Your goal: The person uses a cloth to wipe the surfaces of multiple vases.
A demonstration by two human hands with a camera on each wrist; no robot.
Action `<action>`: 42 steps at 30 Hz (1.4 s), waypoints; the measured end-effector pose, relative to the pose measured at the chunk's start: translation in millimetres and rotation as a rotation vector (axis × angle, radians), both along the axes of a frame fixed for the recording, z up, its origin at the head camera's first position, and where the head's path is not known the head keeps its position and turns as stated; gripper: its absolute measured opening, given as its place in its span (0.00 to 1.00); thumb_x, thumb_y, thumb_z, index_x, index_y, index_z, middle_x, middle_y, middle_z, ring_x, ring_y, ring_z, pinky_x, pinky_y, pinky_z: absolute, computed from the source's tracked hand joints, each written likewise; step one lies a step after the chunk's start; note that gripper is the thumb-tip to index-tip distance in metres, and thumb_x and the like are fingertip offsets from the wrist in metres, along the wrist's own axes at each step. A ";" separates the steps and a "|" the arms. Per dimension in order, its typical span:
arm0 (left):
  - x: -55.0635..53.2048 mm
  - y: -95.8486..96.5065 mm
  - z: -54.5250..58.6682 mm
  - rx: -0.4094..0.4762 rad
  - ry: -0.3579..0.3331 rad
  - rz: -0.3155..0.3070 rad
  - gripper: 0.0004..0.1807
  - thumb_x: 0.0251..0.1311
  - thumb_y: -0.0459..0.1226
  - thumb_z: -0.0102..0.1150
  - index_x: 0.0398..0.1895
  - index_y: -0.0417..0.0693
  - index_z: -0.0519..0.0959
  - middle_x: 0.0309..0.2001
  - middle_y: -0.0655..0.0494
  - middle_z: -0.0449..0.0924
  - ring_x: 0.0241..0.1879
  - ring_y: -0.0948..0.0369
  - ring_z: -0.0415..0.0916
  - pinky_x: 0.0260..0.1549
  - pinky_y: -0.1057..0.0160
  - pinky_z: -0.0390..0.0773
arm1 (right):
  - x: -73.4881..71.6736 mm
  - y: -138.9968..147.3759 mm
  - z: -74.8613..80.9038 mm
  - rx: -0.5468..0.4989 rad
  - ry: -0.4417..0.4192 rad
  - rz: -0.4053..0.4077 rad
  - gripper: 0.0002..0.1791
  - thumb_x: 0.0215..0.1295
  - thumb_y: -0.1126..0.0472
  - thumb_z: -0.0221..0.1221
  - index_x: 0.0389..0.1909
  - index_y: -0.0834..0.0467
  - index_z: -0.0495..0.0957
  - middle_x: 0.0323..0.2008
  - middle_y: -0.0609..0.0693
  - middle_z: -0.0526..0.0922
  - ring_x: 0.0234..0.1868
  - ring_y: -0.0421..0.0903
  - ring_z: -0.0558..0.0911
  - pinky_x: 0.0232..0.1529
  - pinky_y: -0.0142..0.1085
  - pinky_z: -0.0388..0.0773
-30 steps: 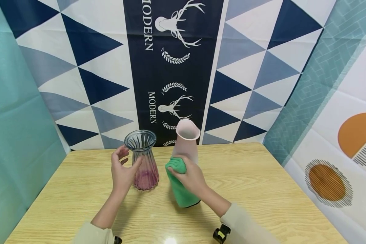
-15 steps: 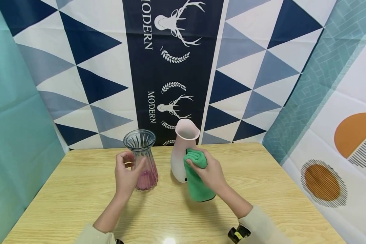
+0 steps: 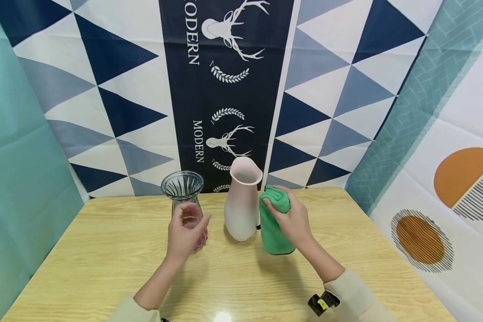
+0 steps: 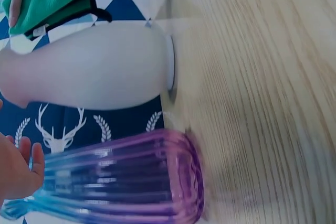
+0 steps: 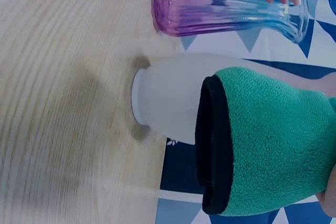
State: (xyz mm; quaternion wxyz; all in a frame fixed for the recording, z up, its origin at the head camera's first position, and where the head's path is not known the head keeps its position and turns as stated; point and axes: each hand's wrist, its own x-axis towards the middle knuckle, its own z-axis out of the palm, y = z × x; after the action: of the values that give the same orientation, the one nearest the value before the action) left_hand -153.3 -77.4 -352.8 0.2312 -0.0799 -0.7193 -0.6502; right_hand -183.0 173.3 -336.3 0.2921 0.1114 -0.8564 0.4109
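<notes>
A ribbed glass vase (image 3: 182,184), blue at the top and pink at the base, stands upright on the wooden table. My left hand (image 3: 184,230) is in front of it, fingers loosely bent with nothing in them; the left wrist view puts the fingers (image 4: 37,161) close to the vase's neck. To the right stands a pink-and-white ceramic vase (image 3: 241,208) with a flared lip. Just right of that vase, my right hand (image 3: 294,219) grips a folded green towel (image 3: 275,230) near its top, and the dark-edged lower part hangs down. The right wrist view has the towel (image 5: 278,140) overlapping the ceramic vase.
The wooden table (image 3: 116,259) reaches back to a wall covering (image 3: 137,89) with triangles and deer heads. Teal cloth (image 3: 20,156) closes the left side, and a patterned white cloth (image 3: 418,188) hangs on the right. Both vases stand near the table's back edge.
My right hand has carried the green towel from the ceramic vase's front to its right side, uncovering the vase. My left hand has shifted right across the front of the glass vase.
</notes>
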 end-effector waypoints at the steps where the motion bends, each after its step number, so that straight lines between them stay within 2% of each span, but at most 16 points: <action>1: -1.9 2.2 -2.2 -0.005 0.000 -0.002 0.21 0.49 0.26 0.66 0.46 0.30 0.70 0.41 0.39 0.74 0.37 0.59 0.73 0.35 0.68 0.80 | -0.4 1.2 0.3 -0.002 0.002 -0.005 0.25 0.56 0.56 0.66 0.54 0.58 0.73 0.45 0.57 0.83 0.43 0.54 0.83 0.42 0.47 0.81; 4: -10.6 8.3 -11.3 -0.015 0.018 -0.017 0.22 0.47 0.27 0.68 0.46 0.32 0.71 0.43 0.41 0.75 0.39 0.60 0.74 0.40 0.59 0.81 | -2.5 4.2 0.7 -0.006 0.012 -0.019 0.25 0.56 0.56 0.66 0.54 0.57 0.74 0.44 0.57 0.83 0.42 0.54 0.83 0.41 0.48 0.81; 7: -20.1 14.0 -20.1 -0.035 0.025 -0.039 0.24 0.48 0.29 0.68 0.49 0.35 0.71 0.46 0.44 0.75 0.44 0.61 0.73 0.49 0.52 0.78 | -4.9 5.7 0.9 -0.007 0.019 -0.031 0.25 0.56 0.56 0.65 0.54 0.57 0.74 0.43 0.58 0.84 0.41 0.54 0.83 0.40 0.48 0.81; 12: -29.3 23.8 -22.4 -0.007 0.001 -0.132 0.28 0.51 0.33 0.67 0.55 0.38 0.68 0.52 0.49 0.72 0.53 0.56 0.69 0.58 0.51 0.71 | -10.8 6.6 0.1 -0.006 0.024 -0.048 0.26 0.56 0.54 0.66 0.55 0.58 0.73 0.43 0.58 0.84 0.41 0.54 0.83 0.39 0.48 0.80; 16: -37.4 28.9 -21.8 0.001 0.006 -0.144 0.31 0.52 0.36 0.67 0.58 0.40 0.66 0.57 0.48 0.69 0.60 0.52 0.66 0.60 0.48 0.68 | -15.2 2.8 -1.2 -0.030 0.041 -0.048 0.27 0.55 0.55 0.66 0.55 0.59 0.73 0.44 0.59 0.83 0.42 0.55 0.83 0.41 0.49 0.80; 20: -46.7 34.6 -22.3 0.017 -0.018 -0.137 0.34 0.51 0.37 0.68 0.61 0.43 0.65 0.62 0.48 0.68 0.64 0.52 0.63 0.62 0.47 0.66 | -18.9 -1.8 -2.9 -0.048 0.065 -0.044 0.27 0.55 0.56 0.67 0.55 0.60 0.73 0.45 0.59 0.83 0.43 0.55 0.82 0.42 0.49 0.79; 24: -54.4 42.7 -22.2 0.023 -0.042 -0.160 0.37 0.51 0.40 0.68 0.64 0.49 0.64 0.66 0.49 0.65 0.67 0.52 0.59 0.64 0.46 0.62 | -20.6 -6.4 -3.8 -0.061 0.077 -0.035 0.26 0.55 0.55 0.66 0.55 0.58 0.74 0.45 0.58 0.83 0.44 0.54 0.82 0.43 0.48 0.79; 32: -64.2 59.3 -22.9 -0.054 -0.075 -0.212 0.44 0.51 0.45 0.68 0.70 0.57 0.56 0.71 0.53 0.56 0.71 0.51 0.51 0.66 0.40 0.55 | -24.0 -11.6 -7.8 -0.071 0.093 -0.012 0.25 0.55 0.56 0.66 0.54 0.59 0.73 0.44 0.58 0.83 0.43 0.53 0.82 0.42 0.48 0.80; 36: -69.5 63.3 -24.5 -0.086 -0.070 -0.242 0.45 0.51 0.44 0.68 0.71 0.55 0.55 0.71 0.52 0.56 0.71 0.51 0.52 0.66 0.41 0.56 | -25.9 -14.6 -9.5 -0.063 0.098 -0.004 0.25 0.56 0.56 0.66 0.54 0.58 0.73 0.43 0.57 0.84 0.41 0.53 0.83 0.39 0.47 0.80; 42: -74.9 63.2 -26.3 -0.098 -0.046 -0.268 0.42 0.53 0.40 0.67 0.70 0.49 0.56 0.68 0.50 0.60 0.68 0.51 0.58 0.64 0.43 0.62 | -24.1 -19.3 -9.0 -0.063 0.052 0.018 0.28 0.55 0.55 0.67 0.55 0.58 0.72 0.43 0.57 0.83 0.42 0.52 0.82 0.39 0.47 0.79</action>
State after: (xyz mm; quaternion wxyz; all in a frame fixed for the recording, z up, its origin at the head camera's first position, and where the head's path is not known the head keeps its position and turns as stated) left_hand -228.2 -14.2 -379.1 0.1217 -0.1715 -0.7381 -0.6411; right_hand -207.2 154.0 -345.3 0.3140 0.1204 -0.8341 0.4372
